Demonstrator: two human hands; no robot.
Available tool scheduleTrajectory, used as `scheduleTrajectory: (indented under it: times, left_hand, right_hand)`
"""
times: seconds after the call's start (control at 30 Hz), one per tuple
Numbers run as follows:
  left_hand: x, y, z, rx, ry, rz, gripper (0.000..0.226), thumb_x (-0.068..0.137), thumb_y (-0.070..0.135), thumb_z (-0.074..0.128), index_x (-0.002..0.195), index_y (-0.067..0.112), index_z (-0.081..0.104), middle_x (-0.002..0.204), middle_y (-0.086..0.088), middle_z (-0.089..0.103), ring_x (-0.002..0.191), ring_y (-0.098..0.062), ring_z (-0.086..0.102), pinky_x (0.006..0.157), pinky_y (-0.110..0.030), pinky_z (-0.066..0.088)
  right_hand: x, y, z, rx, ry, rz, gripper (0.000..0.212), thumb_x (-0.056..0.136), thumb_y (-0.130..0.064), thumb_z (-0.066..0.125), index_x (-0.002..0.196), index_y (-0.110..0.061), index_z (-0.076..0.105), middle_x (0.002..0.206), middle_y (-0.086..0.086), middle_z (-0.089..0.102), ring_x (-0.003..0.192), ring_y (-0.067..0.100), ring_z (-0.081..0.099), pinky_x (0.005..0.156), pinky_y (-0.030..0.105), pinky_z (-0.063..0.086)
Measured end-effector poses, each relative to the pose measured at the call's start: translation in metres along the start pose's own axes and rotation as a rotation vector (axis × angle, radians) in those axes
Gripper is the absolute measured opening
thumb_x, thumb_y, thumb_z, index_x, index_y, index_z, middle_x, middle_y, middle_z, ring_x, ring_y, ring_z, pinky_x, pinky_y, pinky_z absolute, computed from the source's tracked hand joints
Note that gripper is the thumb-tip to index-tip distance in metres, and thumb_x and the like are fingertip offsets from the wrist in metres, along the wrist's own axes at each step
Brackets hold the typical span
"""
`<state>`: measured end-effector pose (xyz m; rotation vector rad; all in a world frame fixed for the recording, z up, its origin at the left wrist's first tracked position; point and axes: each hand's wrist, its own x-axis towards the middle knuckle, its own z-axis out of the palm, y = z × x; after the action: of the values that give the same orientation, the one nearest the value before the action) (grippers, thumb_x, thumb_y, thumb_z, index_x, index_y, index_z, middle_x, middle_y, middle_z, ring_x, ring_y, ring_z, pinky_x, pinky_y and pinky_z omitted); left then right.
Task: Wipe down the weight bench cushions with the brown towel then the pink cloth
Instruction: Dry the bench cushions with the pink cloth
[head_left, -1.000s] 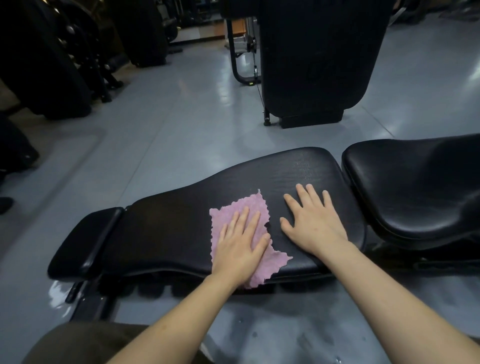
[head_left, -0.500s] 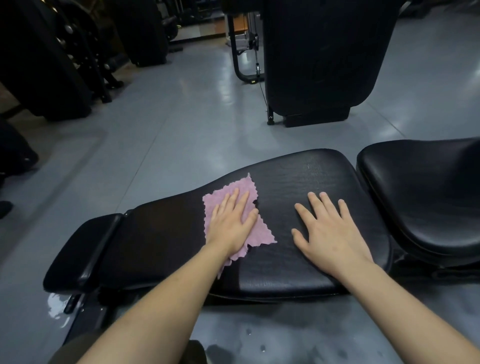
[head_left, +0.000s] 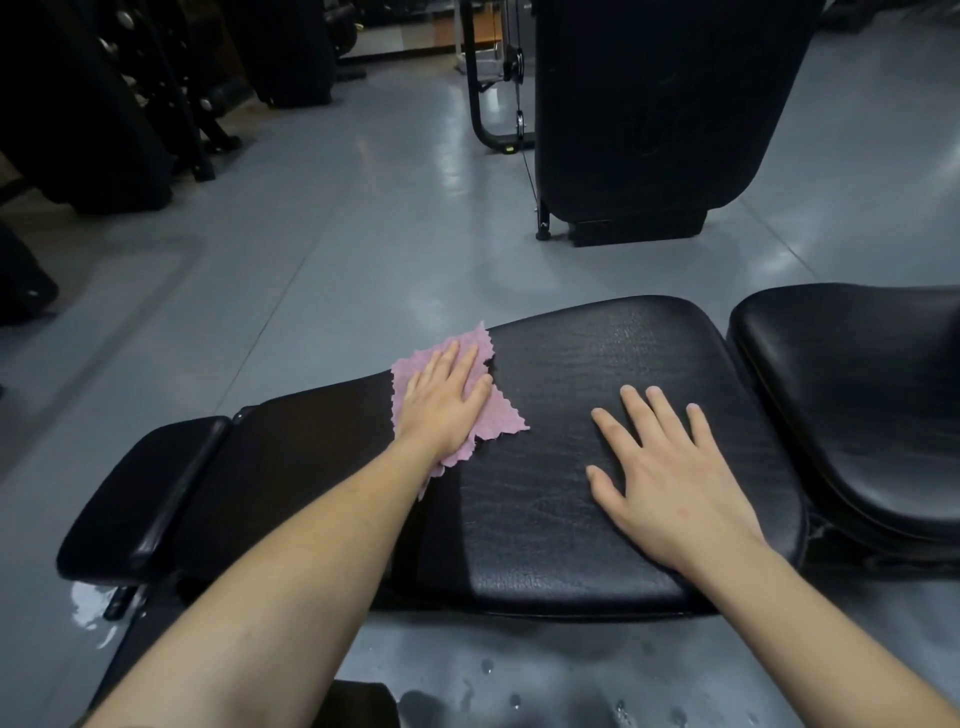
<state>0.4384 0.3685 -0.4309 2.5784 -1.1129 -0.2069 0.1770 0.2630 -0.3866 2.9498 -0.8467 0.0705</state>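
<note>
The left hand (head_left: 448, 397) is lying flat on the pink cloth (head_left: 503, 419), fingers straight and close together, pressing it onto the far edge of the long cushion (head_left: 545, 493); a cloth corner is poking out past the fingertips. The right hand (head_left: 675, 478) is resting flat on the cushion, fingers spread, well apart from the cloth. The seat pad (head_left: 852, 395) is sitting beyond the right little finger.

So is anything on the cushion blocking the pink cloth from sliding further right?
Only the right hand, resting flat on the long cushion. The left hand presses the pink cloth near the far edge.
</note>
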Motion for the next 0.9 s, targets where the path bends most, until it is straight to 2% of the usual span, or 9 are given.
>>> scheduleTrajectory:
  times: [0.17, 0.43, 0.6, 0.7, 0.9]
  left_hand:
    - [-0.016, -0.001, 0.002, -0.001, -0.023, -0.023, 0.061, 0.104, 0.059, 0.018, 0.161, 0.038, 0.005, 0.168, 0.014, -0.006, 0.154, -0.006, -0.007, 0.126, -0.035, -0.002]
    - [-0.075, -0.003, 0.01, 0.0, -0.006, 0.019, 0.064, 0.102, 0.062, 0.016, 0.16, 0.04, 0.003, 0.168, 0.016, -0.008, 0.154, -0.006, -0.011, 0.126, -0.036, -0.003]
    - [-0.114, 0.001, 0.01, -0.019, -0.005, 0.034, 0.065, 0.102, 0.063, 0.02, 0.16, 0.042, 0.0, 0.167, 0.018, -0.01, 0.154, -0.005, -0.013, 0.126, -0.037, -0.003]
    - [-0.136, 0.003, 0.01, -0.025, -0.008, 0.035, 0.065, 0.101, 0.064, 0.019, 0.159, 0.044, -0.001, 0.166, 0.02, -0.012, 0.153, -0.005, -0.015, 0.126, -0.037, -0.004]
    - [-0.157, 0.003, 0.012, -0.043, 0.014, 0.033, 0.074, 0.089, 0.073, 0.006, 0.158, 0.047, 0.003, 0.166, 0.021, -0.01, 0.153, -0.003, -0.014, 0.126, -0.036, -0.003]
  right_hand:
    - [0.0, 0.0, -0.003, 0.011, -0.025, 0.006, 0.074, 0.093, -0.059, 0.018, 0.153, -0.023, 0.042, 0.163, 0.014, 0.03, 0.152, 0.032, 0.021, 0.121, 0.056, 0.02]
    - [0.0, -0.003, -0.01, 0.007, -0.073, -0.004, 0.083, 0.088, -0.061, 0.001, 0.16, -0.026, 0.021, 0.169, 0.011, 0.011, 0.155, 0.031, 0.003, 0.123, 0.054, 0.007]
    - [0.004, -0.011, -0.014, 0.038, -0.122, 0.031, 0.07, 0.099, -0.063, 0.02, 0.16, -0.029, 0.015, 0.169, 0.011, 0.002, 0.155, 0.029, -0.007, 0.123, 0.056, -0.002]
    - [0.009, -0.022, -0.014, 0.045, -0.116, 0.016, 0.069, 0.099, -0.063, 0.023, 0.16, -0.03, 0.017, 0.169, 0.009, 0.004, 0.155, 0.028, -0.006, 0.123, 0.055, -0.002]
    - [0.013, -0.051, -0.012, 0.07, -0.134, -0.063, 0.066, 0.101, -0.06, 0.029, 0.159, -0.029, 0.02, 0.169, 0.006, 0.004, 0.155, 0.028, -0.006, 0.123, 0.054, -0.002]
